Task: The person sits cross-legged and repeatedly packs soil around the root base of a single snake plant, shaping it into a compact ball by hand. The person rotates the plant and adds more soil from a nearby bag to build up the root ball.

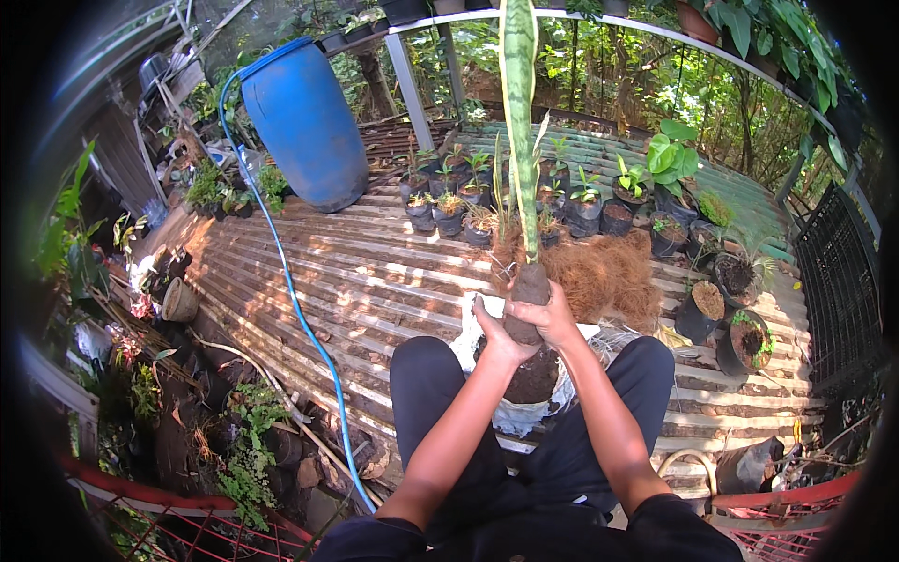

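Observation:
My left hand (504,339) cups the lower left side of a long clump of dark soil (526,286), its thumb raised. My right hand (549,314) grips the clump from the right, thumb across its front. A tall, variegated snake plant leaf (522,150) rises upright from the clump. Just below my hands, between my knees, is a white sack (562,389) with loose dark soil (524,375) in it.
Brown coconut fibre (604,272) lies beyond my hands on corrugated sheeting (234,281). Potted plants in black bags (449,215) line the back and right. A blue barrel (300,122) stands back left; a blue hose (314,337) runs along my left. A black mesh panel (833,281) stands right.

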`<state>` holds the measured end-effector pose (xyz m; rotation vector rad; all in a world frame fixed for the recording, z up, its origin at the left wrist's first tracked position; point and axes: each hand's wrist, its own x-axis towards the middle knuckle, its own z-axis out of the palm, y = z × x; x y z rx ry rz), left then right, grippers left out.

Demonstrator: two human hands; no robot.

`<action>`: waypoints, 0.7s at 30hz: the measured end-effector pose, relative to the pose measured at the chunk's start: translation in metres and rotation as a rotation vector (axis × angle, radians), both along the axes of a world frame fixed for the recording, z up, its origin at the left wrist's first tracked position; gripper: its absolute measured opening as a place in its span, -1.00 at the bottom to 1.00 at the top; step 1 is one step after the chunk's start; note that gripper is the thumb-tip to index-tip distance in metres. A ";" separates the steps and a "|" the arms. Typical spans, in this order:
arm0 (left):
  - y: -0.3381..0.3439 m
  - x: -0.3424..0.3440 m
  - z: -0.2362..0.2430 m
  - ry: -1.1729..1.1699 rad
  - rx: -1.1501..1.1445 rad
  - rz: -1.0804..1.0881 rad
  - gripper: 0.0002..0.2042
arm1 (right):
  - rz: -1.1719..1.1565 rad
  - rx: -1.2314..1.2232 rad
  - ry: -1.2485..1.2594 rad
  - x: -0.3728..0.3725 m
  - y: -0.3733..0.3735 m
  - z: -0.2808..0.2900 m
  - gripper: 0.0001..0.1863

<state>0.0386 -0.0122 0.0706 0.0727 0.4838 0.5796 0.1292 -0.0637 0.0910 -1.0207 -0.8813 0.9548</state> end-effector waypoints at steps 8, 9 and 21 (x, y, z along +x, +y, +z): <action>-0.004 -0.005 0.016 -0.090 0.106 0.127 0.02 | -0.167 0.083 -0.238 0.015 0.004 0.013 -0.25; -0.003 -0.005 0.015 -0.098 0.175 0.115 0.02 | -0.177 0.109 -0.262 0.017 0.004 0.012 -0.22; -0.005 -0.011 0.021 -0.008 -0.059 0.161 -0.06 | -0.116 -0.005 -0.121 -0.005 0.010 0.004 -0.35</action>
